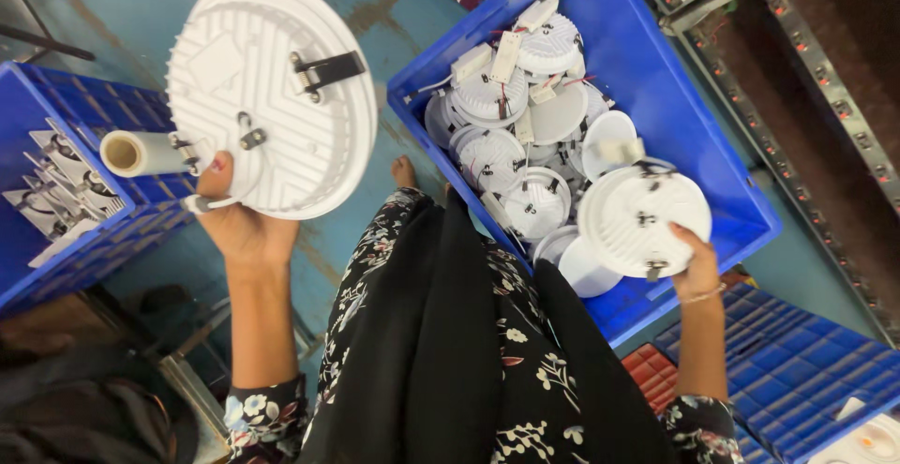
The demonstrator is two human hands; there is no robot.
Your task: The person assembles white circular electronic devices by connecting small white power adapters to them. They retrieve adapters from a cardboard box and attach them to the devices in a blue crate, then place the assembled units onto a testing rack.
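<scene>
Left hand [239, 220] grips a large white round light housing [272, 94] by its lower rim only, raised over the floor. Right hand [696, 262] is closed on a smaller housing [642, 218] above the blue crate [656, 61]. Risk: the one-edge grip may slip, and loose spring clips [326, 70] may snag.

two round white ribbed light housings [272, 89] [642, 216], backs up.

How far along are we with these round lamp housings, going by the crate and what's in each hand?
Done: cannot tell. In hand: left hand holds up one white round housing; right hand grips another housing over the blue crate. Left: a pile of housings in the crate.
</scene>
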